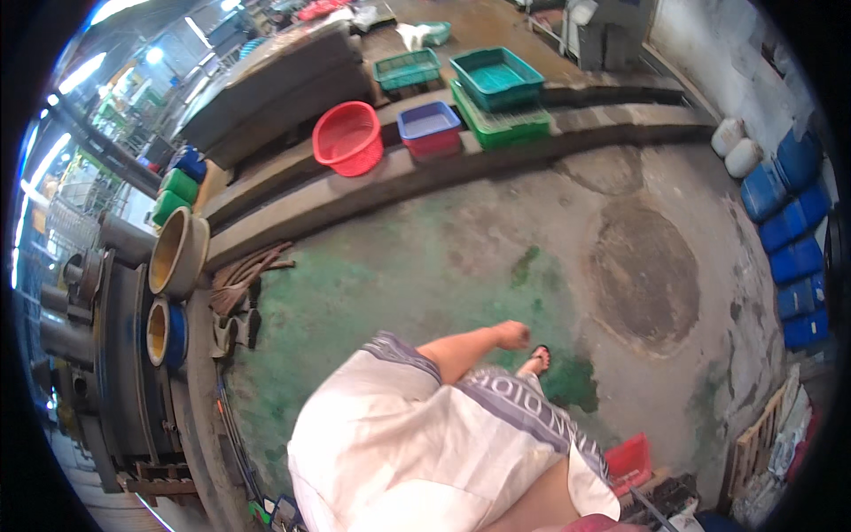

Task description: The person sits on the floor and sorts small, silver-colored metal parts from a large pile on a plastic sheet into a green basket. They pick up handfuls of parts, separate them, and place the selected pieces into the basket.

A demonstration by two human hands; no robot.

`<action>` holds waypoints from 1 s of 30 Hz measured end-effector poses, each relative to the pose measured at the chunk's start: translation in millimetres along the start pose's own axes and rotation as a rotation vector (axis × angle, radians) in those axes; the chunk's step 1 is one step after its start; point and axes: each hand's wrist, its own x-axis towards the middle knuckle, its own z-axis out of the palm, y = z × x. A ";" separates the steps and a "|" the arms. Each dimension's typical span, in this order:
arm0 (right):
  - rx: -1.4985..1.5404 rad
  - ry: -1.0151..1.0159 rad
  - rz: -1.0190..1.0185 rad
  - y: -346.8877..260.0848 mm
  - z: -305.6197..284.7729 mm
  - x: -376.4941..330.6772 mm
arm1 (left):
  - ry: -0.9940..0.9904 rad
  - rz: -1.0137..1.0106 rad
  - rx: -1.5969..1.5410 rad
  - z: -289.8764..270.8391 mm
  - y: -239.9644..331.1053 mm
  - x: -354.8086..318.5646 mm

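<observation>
My left hand (511,335) is held out in front of my body, over the green-grey floor, at the end of a bare forearm. Its fingers look curled into a loose fist, with no object showing in them. Close beside it, a foot in a dark sandal (538,357) stands on the floor. White clothing (399,426) with grey lettered bands fills the lower middle. Another bare limb shows at the lower edge, but its end is hidden. My right hand is not visible.
Along a low concrete ledge (408,199) stand a red basket (350,137), a purple tub (430,122) and stacked green crates (501,124). Blue containers (793,262) line the right wall. Large pots (177,253) stand left. A red plastic piece (628,461) lies lower right.
</observation>
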 end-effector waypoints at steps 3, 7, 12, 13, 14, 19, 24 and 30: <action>-0.207 -0.145 -0.009 -72.1 7.0 53.5 | -0.027 -0.189 0.170 -9.5 -55.5 15.0; -0.486 -0.232 -0.126 -216.9 9.2 139.2 | -0.002 -0.552 0.063 -72.9 -92.4 26.4; -0.124 -0.015 -0.292 -463.8 74.5 240.1 | 0.615 -0.900 -0.704 -136.3 -89.8 68.7; -0.109 0.033 -0.308 -506.1 99.4 240.8 | 0.592 -0.932 -0.713 -138.2 -93.9 85.5; -0.080 0.005 -0.335 -538.1 120.5 242.9 | 0.568 -0.961 -0.725 -135.0 -99.2 102.4; -0.105 -0.150 -0.318 -609.2 193.5 252.2 | 0.213 -0.737 -0.325 -148.0 -127.7 233.5; -0.292 -0.215 -0.037 -593.3 185.4 304.1 | 0.296 -0.525 -0.416 -311.6 -73.9 425.0; -0.132 -0.019 0.193 -671.6 227.5 383.4 | 0.531 -0.484 -0.467 -513.9 -24.9 595.6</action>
